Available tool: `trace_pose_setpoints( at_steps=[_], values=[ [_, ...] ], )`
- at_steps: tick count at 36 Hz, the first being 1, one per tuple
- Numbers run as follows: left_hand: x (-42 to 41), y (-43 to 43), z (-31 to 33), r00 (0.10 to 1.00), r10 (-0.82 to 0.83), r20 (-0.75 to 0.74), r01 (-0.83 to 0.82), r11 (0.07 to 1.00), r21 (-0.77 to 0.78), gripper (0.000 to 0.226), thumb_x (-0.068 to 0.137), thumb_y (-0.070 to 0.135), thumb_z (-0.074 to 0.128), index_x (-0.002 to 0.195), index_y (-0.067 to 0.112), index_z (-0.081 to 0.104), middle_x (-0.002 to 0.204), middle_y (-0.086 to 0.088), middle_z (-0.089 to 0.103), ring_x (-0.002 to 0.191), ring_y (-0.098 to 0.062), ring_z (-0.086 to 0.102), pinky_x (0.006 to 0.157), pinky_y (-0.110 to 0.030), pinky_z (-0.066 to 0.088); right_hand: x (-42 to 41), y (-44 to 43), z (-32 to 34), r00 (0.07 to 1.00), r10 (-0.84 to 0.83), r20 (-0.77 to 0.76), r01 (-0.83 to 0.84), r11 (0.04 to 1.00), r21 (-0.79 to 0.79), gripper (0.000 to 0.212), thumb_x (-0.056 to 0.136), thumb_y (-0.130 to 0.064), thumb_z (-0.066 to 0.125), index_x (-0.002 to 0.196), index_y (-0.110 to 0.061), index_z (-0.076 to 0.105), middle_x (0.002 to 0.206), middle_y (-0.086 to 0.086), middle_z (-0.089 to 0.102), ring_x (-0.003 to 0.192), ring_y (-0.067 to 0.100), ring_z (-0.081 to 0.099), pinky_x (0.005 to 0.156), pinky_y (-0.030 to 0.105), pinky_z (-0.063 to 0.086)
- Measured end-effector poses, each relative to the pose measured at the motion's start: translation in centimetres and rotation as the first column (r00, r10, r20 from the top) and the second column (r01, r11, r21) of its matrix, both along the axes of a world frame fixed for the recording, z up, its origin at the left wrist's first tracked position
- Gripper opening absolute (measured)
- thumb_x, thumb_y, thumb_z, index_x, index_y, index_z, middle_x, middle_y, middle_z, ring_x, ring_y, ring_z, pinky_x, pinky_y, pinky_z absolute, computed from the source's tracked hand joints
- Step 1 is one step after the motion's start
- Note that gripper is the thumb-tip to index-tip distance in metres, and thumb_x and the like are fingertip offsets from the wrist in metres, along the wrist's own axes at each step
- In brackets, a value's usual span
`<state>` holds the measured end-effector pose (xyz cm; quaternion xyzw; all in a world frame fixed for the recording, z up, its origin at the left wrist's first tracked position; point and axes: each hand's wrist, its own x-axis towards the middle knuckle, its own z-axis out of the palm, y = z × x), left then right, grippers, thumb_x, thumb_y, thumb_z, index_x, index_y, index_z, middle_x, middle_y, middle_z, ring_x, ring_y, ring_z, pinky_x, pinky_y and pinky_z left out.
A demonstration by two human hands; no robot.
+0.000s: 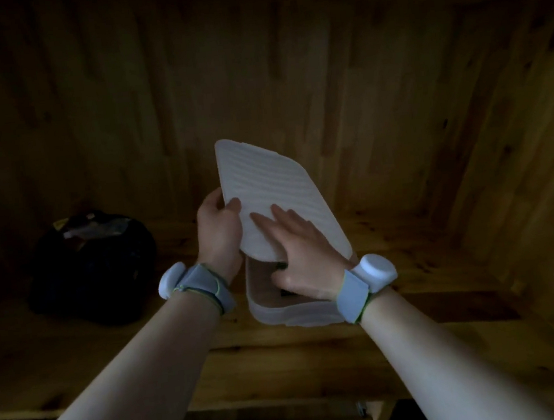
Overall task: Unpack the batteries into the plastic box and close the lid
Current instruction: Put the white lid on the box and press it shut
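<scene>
Tilted over the plastic box (pixel 293 314) on the tabletop (pixel 284 356), the thin, probably light and bendy lid (pixel 266 183) is gripped at its edge by the left hand (pixel 218 229). The straight fingers (pixel 284 214) of the right hand (pixel 303 258) are laid flat on it.

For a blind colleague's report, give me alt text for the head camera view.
A left hand grips a ribbed white lid, tilted over an open plastic box on wooden boards, while the right hand lies flat on it. A dark bag sits left.
</scene>
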<state>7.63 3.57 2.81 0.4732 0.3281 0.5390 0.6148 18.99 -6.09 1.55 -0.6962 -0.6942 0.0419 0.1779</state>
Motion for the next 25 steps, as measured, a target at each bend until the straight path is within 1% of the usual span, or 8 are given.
trace_pose_setpoints(
  at_steps=[3, 6, 12, 15, 18, 19, 22, 25],
  values=[
    [-0.2, -0.2, 0.1, 0.996, -0.045, 0.082, 0.048, 0.998, -0.031, 0.036, 0.1, 0.005, 0.046, 0.135, 0.012, 0.055, 0.112, -0.012, 0.071, 0.094, -0.029, 0.073, 0.081, -0.045, 0.061, -0.6, 0.3, -0.3, 0.999, -0.041, 0.023, 0.039, 0.997, 0.066, 0.088, 0.09, -0.026, 0.06, 0.157, -0.042, 0.005, 0.168, -0.001, 0.001, 0.154, 0.026, 0.001, 0.125, 0.05, 0.006],
    [-0.4, -0.9, 0.2, 0.984, -0.126, 0.124, 0.126, 0.992, 0.001, 0.036, 0.099, 0.004, 0.047, 0.132, 0.015, 0.058, 0.111, -0.012, 0.072, 0.092, -0.025, 0.074, 0.08, -0.041, 0.061, -0.9, 0.5, -0.1, 0.997, -0.061, -0.036, 0.066, 0.987, 0.147, 0.077, 0.096, -0.008, 0.05, 0.158, -0.038, 0.015, 0.167, 0.002, 0.014, 0.152, 0.028, 0.013, 0.124, 0.05, 0.014],
    [0.2, -1.3, 0.8, 0.965, -0.242, 0.105, 0.236, 0.97, 0.062, 0.033, 0.101, 0.024, 0.056, 0.133, 0.015, 0.06, 0.115, -0.012, 0.073, 0.104, -0.027, 0.072, 0.097, -0.049, 0.055, -0.1, 0.3, -0.3, 0.994, -0.039, -0.103, 0.076, 0.917, 0.39, 0.074, 0.093, 0.008, 0.043, 0.155, -0.032, 0.034, 0.153, 0.004, 0.046, 0.138, 0.027, 0.046, 0.111, 0.043, 0.043],
    [0.7, -1.5, 1.0, 0.953, -0.292, 0.078, 0.285, 0.955, 0.084, 0.038, 0.104, 0.03, 0.053, 0.138, 0.017, 0.057, 0.12, -0.012, 0.072, 0.11, -0.027, 0.07, 0.1, -0.048, 0.054, 0.9, 0.6, -0.6, 0.984, -0.056, -0.169, 0.132, 0.866, 0.482, 0.082, 0.093, 0.005, 0.045, 0.151, -0.051, 0.031, 0.137, -0.001, 0.062, 0.113, 0.019, 0.065, 0.092, 0.037, 0.058],
    [1.3, -1.7, 0.9, 0.954, -0.3, 0.023, 0.297, 0.95, 0.095, 0.038, 0.107, 0.028, 0.045, 0.143, 0.019, 0.054, 0.123, -0.004, 0.071, 0.113, -0.02, 0.069, 0.099, -0.044, 0.054, 1.7, 0.7, -0.6, 0.967, -0.116, -0.228, 0.224, 0.817, 0.531, 0.082, 0.099, -0.005, 0.047, 0.139, -0.073, 0.023, 0.118, -0.005, 0.071, 0.087, 0.014, 0.07, 0.071, 0.034, 0.061],
    [1.5, -1.7, 0.7, 0.955, -0.295, 0.015, 0.293, 0.953, 0.083, 0.039, 0.107, 0.028, 0.045, 0.143, 0.019, 0.053, 0.125, -0.002, 0.071, 0.113, -0.018, 0.068, 0.1, -0.044, 0.054, 1.7, 0.6, -0.5, 0.958, -0.117, -0.263, 0.247, 0.805, 0.54, 0.074, 0.102, -0.01, 0.047, 0.139, -0.071, 0.026, 0.116, -0.005, 0.071, 0.087, 0.013, 0.069, 0.07, 0.032, 0.06],
    [2.0, -1.7, 0.3, 0.965, -0.26, -0.047, 0.262, 0.964, 0.052, 0.037, 0.105, 0.023, 0.047, 0.141, 0.018, 0.054, 0.127, -0.003, 0.069, 0.113, -0.018, 0.068, 0.095, -0.039, 0.057, 1.9, 0.2, 0.1, 0.932, -0.106, -0.346, 0.294, 0.78, 0.553, 0.043, 0.105, -0.021, 0.047, 0.143, -0.041, 0.049, 0.113, -0.003, 0.07, 0.093, 0.015, 0.068, 0.071, 0.024, 0.053],
    [2.3, -1.4, -0.1, 0.977, -0.199, -0.079, 0.202, 0.979, 0.03, 0.029, 0.105, 0.018, 0.048, 0.13, 0.016, 0.06, 0.12, -0.003, 0.07, 0.107, -0.016, 0.07, 0.088, -0.035, 0.059, 1.9, 0.0, 0.6, 0.903, -0.094, -0.419, 0.332, 0.771, 0.544, 0.037, 0.105, -0.021, 0.048, 0.141, -0.024, 0.055, 0.119, 0.0, 0.069, 0.104, 0.016, 0.065, 0.077, 0.019, 0.047]
  ],
)
